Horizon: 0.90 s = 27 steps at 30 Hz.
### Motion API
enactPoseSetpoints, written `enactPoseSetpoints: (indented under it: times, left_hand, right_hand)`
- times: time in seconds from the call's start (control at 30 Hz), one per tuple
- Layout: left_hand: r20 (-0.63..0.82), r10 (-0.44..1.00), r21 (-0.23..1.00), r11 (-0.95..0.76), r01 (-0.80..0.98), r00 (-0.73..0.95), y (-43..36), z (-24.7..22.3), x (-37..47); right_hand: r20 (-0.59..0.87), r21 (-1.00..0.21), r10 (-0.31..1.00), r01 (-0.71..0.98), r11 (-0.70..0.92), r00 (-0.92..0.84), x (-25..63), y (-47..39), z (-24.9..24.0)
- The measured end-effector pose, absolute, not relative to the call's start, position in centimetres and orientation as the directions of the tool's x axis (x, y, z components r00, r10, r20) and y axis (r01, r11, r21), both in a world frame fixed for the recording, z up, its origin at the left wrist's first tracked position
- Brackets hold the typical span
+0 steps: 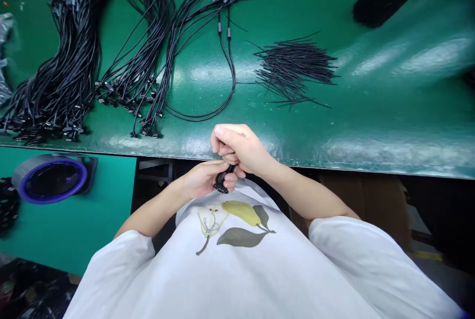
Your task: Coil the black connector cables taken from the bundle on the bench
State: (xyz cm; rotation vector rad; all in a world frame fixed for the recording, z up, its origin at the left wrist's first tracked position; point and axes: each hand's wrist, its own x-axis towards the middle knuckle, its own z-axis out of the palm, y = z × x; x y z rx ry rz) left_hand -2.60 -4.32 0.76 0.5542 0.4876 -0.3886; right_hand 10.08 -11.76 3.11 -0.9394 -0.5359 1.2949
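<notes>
In front of my shirt, just off the table's front edge, both hands meet over a folded black cable (220, 179). Its dark connector end points down toward me. My left hand (208, 176) is closed round the cable, fingers and thumb pinching it. Above it, my right hand (243, 146) is curled closed over the upper part of the bundle; what lies inside those fingers is mostly hidden. Beyond my hands, loose black cables (198, 37) with grey sleeves lie on the green table (178, 146). Right of them is a pile of thin black ties (297, 64).
Thick bundles of black cables (74, 42) cover the table's left side. A black roll with a yellow band (382, 0) lies at the far right. On a lower green surface (107, 210) at left sits a tape roll with a purple core (24, 185).
</notes>
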Motion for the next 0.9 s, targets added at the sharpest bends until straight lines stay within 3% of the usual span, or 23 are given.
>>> enactPoseSetpoints:
  times: [0.17,0.27,0.33,0.43,0.5,0.53,0.6,0.7,0.77,0.9]
  left_hand:
    - [-0.496,-0.29,0.247,0.857,0.453,0.819,-5.4,0.7,-3.1]
    - [-0.486,-0.275,0.252,0.865,0.434,0.83,-6.6,0.0,-3.5]
    - [-0.526,-0.192,0.317,0.86,0.4,0.828,-7.2,-0.5,-3.5]
    - [-0.58,0.029,0.486,0.814,0.318,0.814,-7.3,-0.8,-3.3]
    - [-0.581,0.163,0.578,0.773,0.263,0.797,-6.7,-0.9,-3.3]
    - [-0.577,0.215,0.608,0.757,0.238,0.788,-6.2,-0.9,-3.3]
    - [-0.573,0.286,0.637,0.746,0.197,0.768,-5.2,-1.0,-3.1]
    - [-0.578,0.28,0.625,0.756,0.195,0.767,-4.5,-1.2,-2.2]
    - [-0.577,0.248,0.614,0.76,0.212,0.778,-4.6,-1.3,-1.4]
    - [-0.555,0.248,0.646,0.73,0.223,0.794,-5.2,-1.3,-0.4]
  right_hand:
    - [-0.112,-0.667,0.986,-0.745,0.014,0.12,10.6,-12.8,2.4]
    - [-0.07,-0.656,0.99,-0.753,0.049,0.126,10.2,-13.2,1.6]
    - [-0.073,-0.704,0.982,-0.706,0.074,0.176,10.2,-13.5,0.9]
    - [-0.012,-0.895,0.963,-0.433,0.109,0.268,11.8,-15.0,-0.4]
    - [0.062,-0.997,0.951,-0.033,0.076,0.302,14.3,-16.9,-1.2]
    - [0.078,-0.983,0.935,0.186,0.013,0.345,15.9,-18.1,-1.7]
    - [0.093,-0.832,0.844,0.507,-0.225,0.528,19.8,-20.3,-2.6]
    - [0.114,-0.521,0.636,0.591,-0.616,0.763,25.5,-22.3,-4.2]
    - [0.053,-0.372,0.628,0.599,-0.709,0.776,28.3,-22.5,-4.9]
    - [-0.016,-0.208,0.698,0.68,-0.703,0.716,30.7,-22.4,-4.9]
